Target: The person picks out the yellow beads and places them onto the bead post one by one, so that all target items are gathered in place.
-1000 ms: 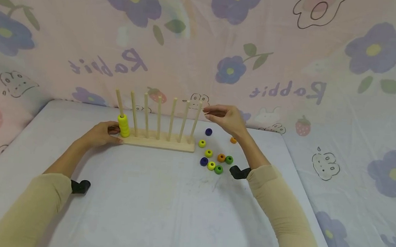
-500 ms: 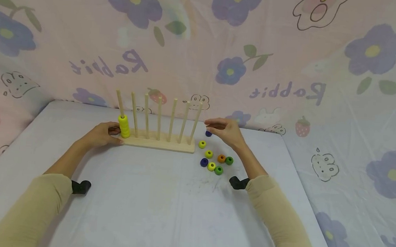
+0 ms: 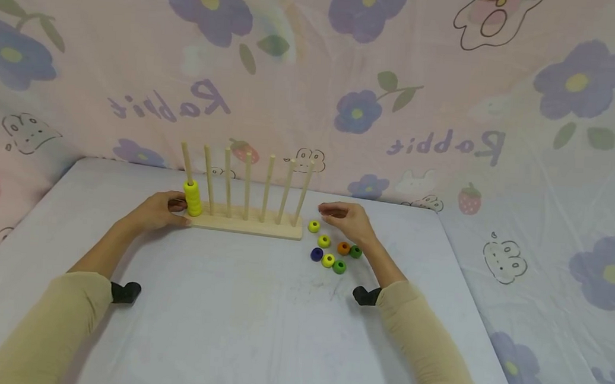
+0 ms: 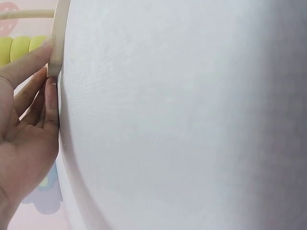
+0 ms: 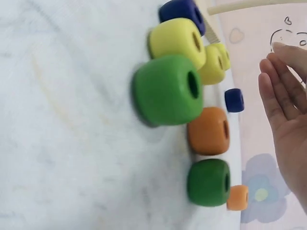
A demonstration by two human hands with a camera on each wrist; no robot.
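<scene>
A wooden peg stand [image 3: 246,227] has several upright pegs in a row. Several yellow beads [image 3: 192,199] are stacked on its leftmost peg. My left hand [image 3: 157,211] grips the left end of the base, thumb on the near side in the left wrist view. Right of the stand, my right hand [image 3: 349,221] hovers over the table with relaxed fingers, thumb near the index fingertip, nothing visible between them. Close to it in the right wrist view sits a dark blue bead [image 5: 234,100], which the hand hides in the head view.
Loose beads lie right of the stand: yellow beads [image 3: 324,241], another dark blue bead [image 3: 317,254], an orange bead [image 3: 343,248] and green beads [image 3: 340,267]. A second orange bead [image 5: 238,198] shows in the right wrist view. A patterned cloth [image 3: 295,66] hangs behind the table.
My right hand has come down from beside the top of the rightmost peg to low over the far loose beads. The left hand keeps its grip on the stand.
</scene>
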